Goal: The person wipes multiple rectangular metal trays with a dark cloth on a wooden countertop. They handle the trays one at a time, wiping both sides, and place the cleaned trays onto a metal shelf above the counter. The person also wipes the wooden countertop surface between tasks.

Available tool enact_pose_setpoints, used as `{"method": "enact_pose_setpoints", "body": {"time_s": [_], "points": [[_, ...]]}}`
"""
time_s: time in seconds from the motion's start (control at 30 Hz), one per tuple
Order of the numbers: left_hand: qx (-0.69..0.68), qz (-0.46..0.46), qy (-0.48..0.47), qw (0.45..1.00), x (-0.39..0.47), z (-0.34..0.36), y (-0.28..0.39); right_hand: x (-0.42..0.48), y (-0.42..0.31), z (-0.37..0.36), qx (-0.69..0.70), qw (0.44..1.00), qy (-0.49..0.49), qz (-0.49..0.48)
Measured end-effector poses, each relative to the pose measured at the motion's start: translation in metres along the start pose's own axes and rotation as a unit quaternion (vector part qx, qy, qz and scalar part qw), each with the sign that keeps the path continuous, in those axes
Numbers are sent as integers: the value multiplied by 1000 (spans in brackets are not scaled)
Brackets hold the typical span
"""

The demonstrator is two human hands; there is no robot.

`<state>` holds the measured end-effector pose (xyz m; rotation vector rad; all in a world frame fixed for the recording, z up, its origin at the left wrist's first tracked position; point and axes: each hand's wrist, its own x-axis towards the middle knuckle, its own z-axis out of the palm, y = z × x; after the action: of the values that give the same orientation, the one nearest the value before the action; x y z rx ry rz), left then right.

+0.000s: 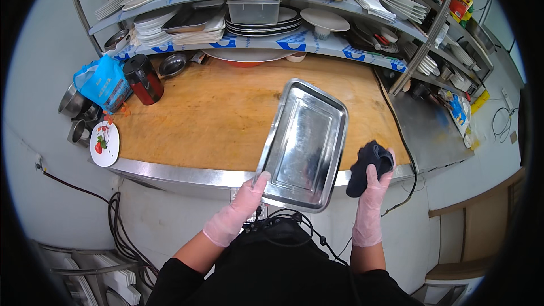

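A rectangular stainless steel tray (304, 144) is held by its near left corner in my left hand (244, 197), with the thumb on the rim. Its far end reaches over the wooden worktop (204, 123), and its near end juts past the metal front edge. To the right of the tray, my right hand (374, 187) grips a bunched dark cloth (367, 168), which is apart from the tray. Both hands wear thin pink gloves. The fingers of my left hand beneath the tray are hidden.
A red thermos jug (143, 80), a blue bag (102, 83) and a white plate with a garnish (105, 148) stand at the left. Metal shelves (255, 42) with plates and trays span the back. A black cable (397, 123) runs along the worktop's right side.
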<state>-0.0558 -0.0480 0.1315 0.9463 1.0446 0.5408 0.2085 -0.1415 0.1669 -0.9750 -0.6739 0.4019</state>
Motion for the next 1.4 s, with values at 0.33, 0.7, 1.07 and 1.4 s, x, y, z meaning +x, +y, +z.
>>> {"method": "enact_pose_setpoints", "body": {"time_s": [0.33, 0.7, 1.07, 1.4], "points": [[28, 39, -33, 998, 14, 43, -13, -23, 28, 71, -358, 832, -404, -127], [189, 102, 38, 976, 15, 69, -3, 117, 81, 59, -411, 851, -208, -252], [-100, 180, 163, 965, 40, 66, 5, 27, 44, 48, -354, 755, -513, -206], [-140, 141, 236, 951, 15, 66, 44, 115, 97, -35, -367, 856, -357, -66]]}}
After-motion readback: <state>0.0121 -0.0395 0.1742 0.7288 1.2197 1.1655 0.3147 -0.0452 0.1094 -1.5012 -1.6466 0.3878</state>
